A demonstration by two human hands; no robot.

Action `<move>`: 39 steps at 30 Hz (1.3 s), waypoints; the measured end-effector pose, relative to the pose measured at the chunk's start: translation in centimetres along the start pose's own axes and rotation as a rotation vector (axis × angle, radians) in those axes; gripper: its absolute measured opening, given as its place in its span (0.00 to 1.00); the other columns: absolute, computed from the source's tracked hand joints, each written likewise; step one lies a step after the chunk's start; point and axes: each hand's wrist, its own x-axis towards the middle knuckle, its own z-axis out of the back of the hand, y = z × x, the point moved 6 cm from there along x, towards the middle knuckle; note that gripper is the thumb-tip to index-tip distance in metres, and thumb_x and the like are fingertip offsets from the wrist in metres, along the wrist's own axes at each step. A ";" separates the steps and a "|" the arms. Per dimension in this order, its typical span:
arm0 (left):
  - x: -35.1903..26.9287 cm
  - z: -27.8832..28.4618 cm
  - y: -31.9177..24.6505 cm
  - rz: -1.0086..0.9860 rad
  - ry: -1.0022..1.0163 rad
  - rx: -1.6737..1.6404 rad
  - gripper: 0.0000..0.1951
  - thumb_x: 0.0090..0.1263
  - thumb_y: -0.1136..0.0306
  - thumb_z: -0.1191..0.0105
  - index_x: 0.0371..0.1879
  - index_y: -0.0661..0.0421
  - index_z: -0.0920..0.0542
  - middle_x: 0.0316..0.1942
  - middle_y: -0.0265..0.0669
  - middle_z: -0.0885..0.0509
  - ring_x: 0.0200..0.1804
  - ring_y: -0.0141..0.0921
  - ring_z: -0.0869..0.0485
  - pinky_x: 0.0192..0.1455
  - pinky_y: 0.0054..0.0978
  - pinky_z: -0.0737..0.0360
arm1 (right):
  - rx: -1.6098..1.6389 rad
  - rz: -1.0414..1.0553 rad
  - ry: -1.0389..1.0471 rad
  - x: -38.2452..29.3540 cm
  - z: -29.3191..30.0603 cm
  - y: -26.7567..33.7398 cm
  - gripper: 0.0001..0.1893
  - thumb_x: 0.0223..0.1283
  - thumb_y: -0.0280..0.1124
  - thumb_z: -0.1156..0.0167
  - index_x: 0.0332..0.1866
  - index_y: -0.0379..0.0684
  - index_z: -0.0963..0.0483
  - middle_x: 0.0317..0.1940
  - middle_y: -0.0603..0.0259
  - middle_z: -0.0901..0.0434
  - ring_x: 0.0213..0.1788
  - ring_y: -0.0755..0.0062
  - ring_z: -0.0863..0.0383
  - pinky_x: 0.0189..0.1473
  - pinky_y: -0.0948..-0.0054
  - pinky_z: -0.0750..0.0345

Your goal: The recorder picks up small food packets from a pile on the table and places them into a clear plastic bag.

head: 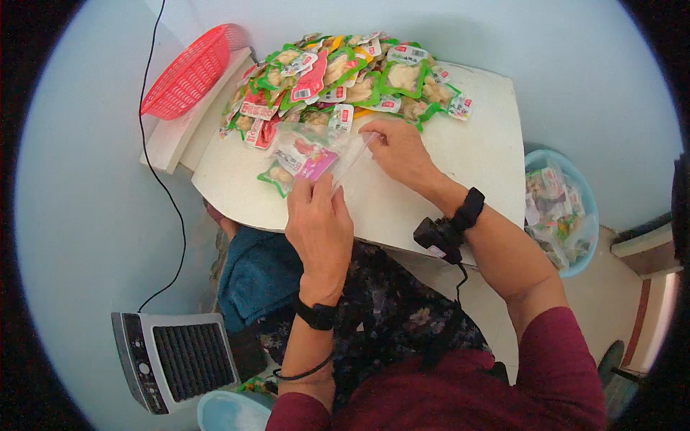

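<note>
My left hand (321, 221) pinches the near edge of a clear plastic bag (350, 156) over the white table (458, 145). My right hand (396, 148) grips the bag's upper right edge between thumb and fingers. A purple and white food packet (312, 159) shows in or under the clear film; which, I cannot tell. Just left of my left fingertips lies a green-edged packet (280, 175). Beyond both hands rises a heap of small sealed food packets (356, 81) with green, red and white wrappers.
A red plastic basket (188, 75) leans at the table's left by the wall. On the right, a light blue tub (590, 215) holds filled bags. A white air cooler (186, 355) and another blue tub (232, 412) stand lower left. A black cable (161, 183) hangs along the wall.
</note>
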 end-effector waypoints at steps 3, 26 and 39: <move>-0.6 0.6 -0.1 -0.030 -0.052 -0.016 0.11 0.58 0.76 0.39 0.40 0.57 0.17 0.35 0.42 0.22 0.38 0.44 0.20 0.41 0.38 0.23 | 0.018 0.051 0.011 0.1 -0.1 -0.2 0.12 0.51 0.23 0.46 0.40 0.35 0.19 0.33 0.48 0.16 0.35 0.58 0.17 0.41 0.65 0.23; -2.4 1.1 1.4 0.073 -0.216 -0.276 0.09 0.61 0.77 0.37 0.41 0.57 0.15 0.34 0.36 0.21 0.29 0.26 0.23 0.26 0.22 0.27 | -0.746 -0.125 0.162 1.5 6.2 -2.3 0.13 0.49 0.23 0.46 0.39 0.39 0.18 0.37 0.46 0.17 0.42 0.49 0.19 0.45 0.58 0.23; -3.3 0.8 0.7 0.045 -0.209 -0.249 0.11 0.58 0.79 0.37 0.40 0.57 0.20 0.31 0.34 0.25 0.26 0.27 0.26 0.23 0.23 0.31 | -0.690 0.139 0.281 1.2 5.1 -3.1 0.20 0.47 0.17 0.47 0.47 0.42 0.21 0.42 0.50 0.19 0.50 0.48 0.23 0.51 0.58 0.26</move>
